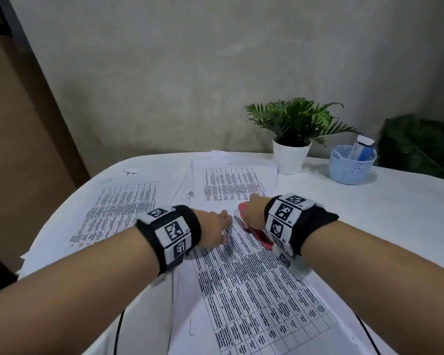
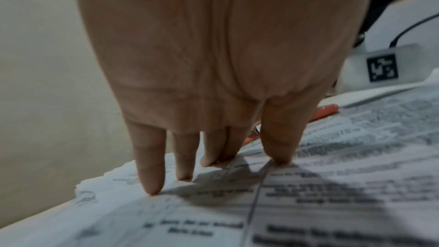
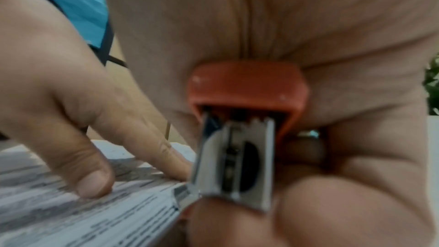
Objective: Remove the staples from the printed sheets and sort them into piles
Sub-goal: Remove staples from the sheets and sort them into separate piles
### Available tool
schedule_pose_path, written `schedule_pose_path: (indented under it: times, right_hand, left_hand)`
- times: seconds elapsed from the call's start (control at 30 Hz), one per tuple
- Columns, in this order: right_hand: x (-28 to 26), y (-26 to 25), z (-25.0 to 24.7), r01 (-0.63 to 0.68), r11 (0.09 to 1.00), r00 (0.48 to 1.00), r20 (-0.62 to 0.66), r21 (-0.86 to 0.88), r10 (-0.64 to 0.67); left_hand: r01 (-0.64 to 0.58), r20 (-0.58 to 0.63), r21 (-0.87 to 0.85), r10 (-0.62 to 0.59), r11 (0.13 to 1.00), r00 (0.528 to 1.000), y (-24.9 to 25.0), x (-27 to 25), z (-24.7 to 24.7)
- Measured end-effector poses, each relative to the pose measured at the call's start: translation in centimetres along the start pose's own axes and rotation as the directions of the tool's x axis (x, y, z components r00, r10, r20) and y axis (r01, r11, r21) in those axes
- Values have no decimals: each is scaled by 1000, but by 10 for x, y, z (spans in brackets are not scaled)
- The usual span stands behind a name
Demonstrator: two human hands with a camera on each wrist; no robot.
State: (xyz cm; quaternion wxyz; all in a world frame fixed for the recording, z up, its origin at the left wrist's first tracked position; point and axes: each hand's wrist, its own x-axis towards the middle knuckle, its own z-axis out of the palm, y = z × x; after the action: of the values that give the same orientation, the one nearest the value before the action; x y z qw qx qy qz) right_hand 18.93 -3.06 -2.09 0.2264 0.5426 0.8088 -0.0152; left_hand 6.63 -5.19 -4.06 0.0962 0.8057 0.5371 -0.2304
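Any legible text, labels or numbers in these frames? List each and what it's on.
None can be read.
Printed sheets: table text, too blurred in every view.
Wristband markers: black-and-white code patterns; the tiny characters beside them are too small.
Bottle in the blue basket: label too small.
Red stapler: no marking visible.

Printed sheets (image 1: pixel 244 285) are spread across the bench (image 1: pixel 385 216), lower centre; a potted plant (image 1: pixel 291 139) and basket (image 1: pixel 352 165) are set behind, upper right.
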Motion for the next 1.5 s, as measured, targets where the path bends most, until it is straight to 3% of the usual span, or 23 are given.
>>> schedule_pose_path:
  times: [0.17,0.33,0.57,0.73,0.83,1.07,1.17,1.33,1.5]
  right_hand:
    - [10,-8,0,27,987,999,31,-156,-23]
    - [19,-11,6,32,983,999,15,-183,-30]
    - [14,9,-1,43,985,995,-92,167,-28]
    - [20,14,-1,-10,962,998,-58,274,27]
    - [17,12,-2,14,973,999,-32,232,-7]
    - [21,-3,3,108,989,994,6,-104,-108]
    - [21,-2,5,100,995,994,-42,-25,-101]
    - [26,8,6,-11,970,997,-75,244,30]
    - [20,3,5,24,992,997,-78,126,-14]
  left_hand:
    - [-25,-29,-43,24,999,999,-8,-3,-7]
    - [-21,-46,-55,19,998,999,-6,-4,-10]
    - [-24,2,-26,24,999,1000,-8,-5,-12]
    - [-46,26,13,46,999,999,-9,-7,-11]
    - [-53,32,41,51,998,998,-9,-6,-9]
    - [-53,14,32,53,998,999,-12,-5,-8]
    - [-55,10,30,54,998,998,-11,-6,-7]
    - [-65,49,13,64,998,997,-12,-5,-8]
    - [-56,44,0,56,998,997,-14,-4,-5]
